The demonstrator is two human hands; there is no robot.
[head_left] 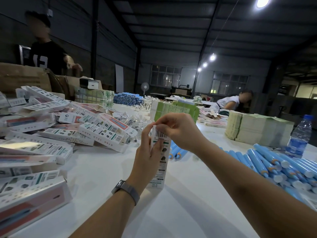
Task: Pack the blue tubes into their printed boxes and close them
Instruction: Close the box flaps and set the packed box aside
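Holding the printed box (158, 162) upright on the counter (180, 203), we have it standing near the middle, its lower end resting on the white surface and its barcode end up. Our left hand (147, 152) wraps the box from the left, fingers laid along its printed face, so that grip is clasped on the box itself. Our right hand (178, 129) comes over the top from the right, fingertips pinching the top flap (158, 133) by the barcode. We judge the step in hand to be closing that upper end; whether a tube already sits inside we cannot tell, since the walls hide it. To do it well, we should keep the left grip firm but not crushing, so the card walls stay square and the opening does not pinch shut. The right fingertips should fold the flap along its crease and steer the tongue inside the front wall, then press it home evenly. Keeping the base planted on the counter gives us something to push against. Loose blue tubes (274, 162) lie in a heap at the right, with a few just behind the box, and the pile of boxes (51, 134) spreads across the left. A water bottle (300, 136) stands at the far right, well apart from our hands.
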